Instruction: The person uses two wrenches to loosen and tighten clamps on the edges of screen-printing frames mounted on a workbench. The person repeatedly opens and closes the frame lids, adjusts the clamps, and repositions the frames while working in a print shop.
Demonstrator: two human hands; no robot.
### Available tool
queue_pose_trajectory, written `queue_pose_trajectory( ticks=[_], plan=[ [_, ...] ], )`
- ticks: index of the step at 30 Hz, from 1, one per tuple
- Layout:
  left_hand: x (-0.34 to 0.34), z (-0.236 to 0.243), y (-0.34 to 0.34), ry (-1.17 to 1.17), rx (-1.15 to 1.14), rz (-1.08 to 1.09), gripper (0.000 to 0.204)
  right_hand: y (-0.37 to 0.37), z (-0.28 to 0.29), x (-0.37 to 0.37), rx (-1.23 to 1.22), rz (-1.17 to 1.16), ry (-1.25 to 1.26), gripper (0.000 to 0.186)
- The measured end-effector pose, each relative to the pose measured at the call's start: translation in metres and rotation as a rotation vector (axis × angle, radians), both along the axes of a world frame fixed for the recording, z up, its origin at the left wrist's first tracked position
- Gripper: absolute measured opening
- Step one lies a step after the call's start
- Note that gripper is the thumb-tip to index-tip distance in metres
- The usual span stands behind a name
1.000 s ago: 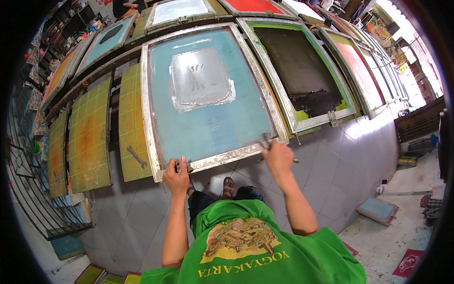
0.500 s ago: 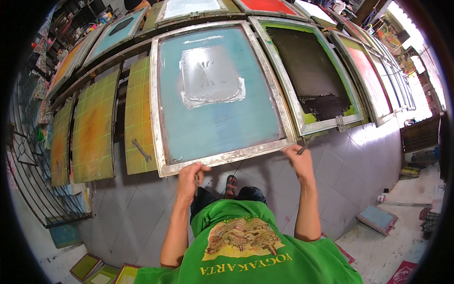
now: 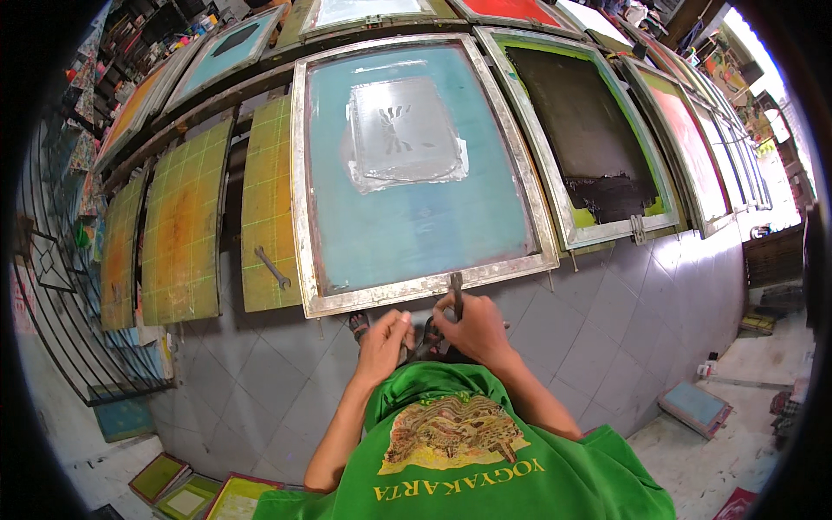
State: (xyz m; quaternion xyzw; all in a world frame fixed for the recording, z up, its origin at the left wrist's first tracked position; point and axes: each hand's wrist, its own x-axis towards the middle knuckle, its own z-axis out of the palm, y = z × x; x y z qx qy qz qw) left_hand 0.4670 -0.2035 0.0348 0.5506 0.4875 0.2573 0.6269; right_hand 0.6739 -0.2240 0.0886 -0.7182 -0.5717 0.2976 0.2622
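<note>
My right hand grips a dark elongated metal tool, upright below the front edge of a large screen. My left hand is beside it, fingers closed around something small and greyish, mostly hidden. The screen's pale metal frame surrounds teal mesh bearing a patch of grey ink. An open-ended wrench lies on the yellow-green board left of the screen.
A screen with black ink is to the right, with pink and white ones beyond. Yellow-green boards and a black metal rack stand left. More screens line the back. Grey tiled floor shows below, with small frames at lower right.
Both my hands have left the frame's front corners and come close together in the middle, near my body, each still gripping something. The view has shifted, putting the screens slightly right and higher.
</note>
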Motion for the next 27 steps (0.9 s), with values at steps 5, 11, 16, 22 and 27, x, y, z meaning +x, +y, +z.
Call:
queue_pose_trajectory(
  ticks=[5,11,16,22,27],
  plan=[
    [0.004,-0.002,0.032,0.362,0.473,0.3,0.042,0.024,-0.038,-0.003,0.104,-0.033,-0.31,0.026],
    [-0.002,-0.015,0.043,0.463,0.501,0.359,0.042,0.028,-0.044,-0.002,0.1,0.012,-0.338,0.025],
    [0.001,-0.016,0.044,0.501,0.514,0.375,0.041,0.032,-0.051,-0.003,0.09,0.07,-0.426,0.024],
    [0.003,-0.02,0.041,0.632,0.557,0.354,0.036,0.035,-0.027,0.032,-0.105,0.066,-0.553,0.028],
    [0.001,-0.018,0.038,0.573,0.547,0.413,0.035,0.011,-0.041,0.137,-0.083,-0.167,-0.744,0.028]
  ],
)
